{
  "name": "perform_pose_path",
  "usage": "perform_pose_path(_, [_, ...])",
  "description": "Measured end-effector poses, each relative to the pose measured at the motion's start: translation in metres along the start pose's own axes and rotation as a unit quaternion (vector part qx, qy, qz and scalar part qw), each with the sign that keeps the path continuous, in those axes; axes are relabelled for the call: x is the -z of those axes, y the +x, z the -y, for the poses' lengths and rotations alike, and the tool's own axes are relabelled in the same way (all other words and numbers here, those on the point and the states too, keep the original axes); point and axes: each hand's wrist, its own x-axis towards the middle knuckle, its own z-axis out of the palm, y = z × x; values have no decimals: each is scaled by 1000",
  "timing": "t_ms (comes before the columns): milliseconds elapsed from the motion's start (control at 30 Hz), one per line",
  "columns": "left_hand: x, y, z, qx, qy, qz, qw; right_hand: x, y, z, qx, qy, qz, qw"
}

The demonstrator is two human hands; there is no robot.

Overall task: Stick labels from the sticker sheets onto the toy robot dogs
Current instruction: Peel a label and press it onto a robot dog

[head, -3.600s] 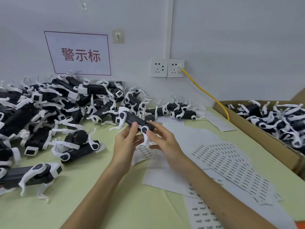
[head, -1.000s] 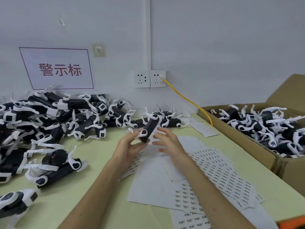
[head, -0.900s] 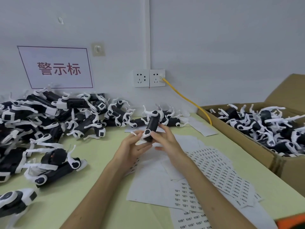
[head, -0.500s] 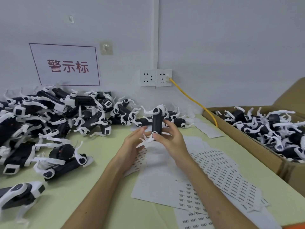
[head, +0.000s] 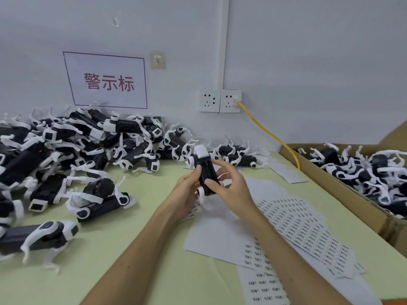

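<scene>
Holding one toy robot dog up above the table, we have it nearly upright, white end toward the wall, flat black side facing us. Our left hand is wrapped on its left flank, thumb pressed to the edge; our right hand pinches the lower end, thumb on the black face, the other fingers loosely curled behind. We cannot tell whether a label is already on that face or stuck to a fingertip — it is too small to make out.

The risks from here are mostly small slips. If a label is under the right thumb, sliding the thumb instead of pressing straight down would probably skew or crease it. The thin white legs stick out on both sides, so a tighter squeeze could bend one, or the dog could twist in the grip and drop onto the sticker sheets lying just below and to the right, scuffing the printed rows. Those sheets overlap loosely, and our right forearm hangs over them — dragging it back could shift or curl them.

The pile of dogs at left and the cardboard box of dogs at right look alike, so putting this one down on the wrong side would likely mix labelled with unlabelled.
</scene>
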Motion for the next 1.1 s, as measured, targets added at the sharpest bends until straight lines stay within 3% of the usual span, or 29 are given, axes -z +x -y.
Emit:
perform_pose_path(167, [-1, -2, -1, 16, -27, 11, 999, -1, -1, 1, 7, -4, -17, 1000])
perform_pose_path(467, [-3, -10, 2, -6, 34, 11, 999, 2, 3, 2, -46, 41, -78, 995])
perform_pose_path(633, [-8, -13, 3, 8, 51, 38, 998, 11, 6, 6, -148, 151, -31, 977])
perform_pose_path(800, [-3, -8, 4, 10, 51, 46, 998, 15, 7, 6, -175, 239, -8, 955])
perform_pose_path(1100, [3, -5, -1, -18, -32, -42, 998, 10, 6, 5, -132, 152, 22, 979])
